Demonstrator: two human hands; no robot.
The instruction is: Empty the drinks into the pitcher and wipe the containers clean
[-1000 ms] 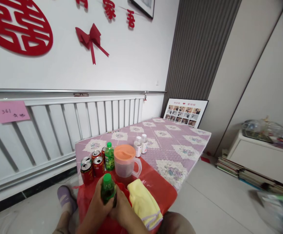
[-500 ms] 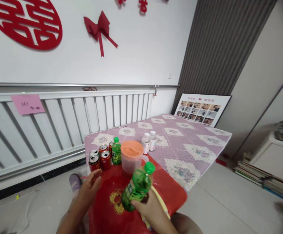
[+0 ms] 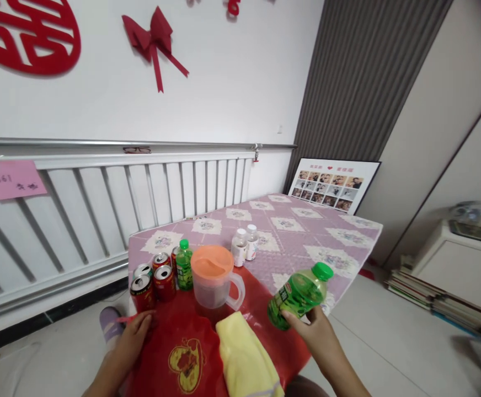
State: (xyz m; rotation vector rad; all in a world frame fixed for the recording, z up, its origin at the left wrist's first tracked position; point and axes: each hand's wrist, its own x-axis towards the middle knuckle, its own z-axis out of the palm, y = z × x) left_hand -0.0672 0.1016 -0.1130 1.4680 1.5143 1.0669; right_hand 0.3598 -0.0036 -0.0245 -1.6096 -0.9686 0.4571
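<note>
In my right hand (image 3: 313, 331) is a green plastic drink bottle (image 3: 296, 298), tilted with its green cap up to the right, over the right side of the red cover. My left hand (image 3: 135, 336) is at the left edge of a red tray (image 3: 161, 325) with a gold print, its fingers together against the rim. Right of the tray lies a folded yellow towel (image 3: 244, 353). Behind these stands a clear pitcher (image 3: 211, 289) with an orange lid. A second green bottle (image 3: 185, 267) stands upright beside it, next to several red drink cans (image 3: 165, 284).
Two small white-capped bottles (image 3: 239, 251) stand behind the pitcher on a purple quilted tablecloth (image 3: 265, 226). A white radiator (image 3: 174, 193) runs along the wall beyond the table. At the far corner leans a framed photo board (image 3: 331, 184). A purple slipper (image 3: 110, 322) shows below left.
The held bottle has moved right, away from the pitcher, uncovering the yellow towel. My left hand has come down from beside the cans to the tray's edge. The view has shifted right.
</note>
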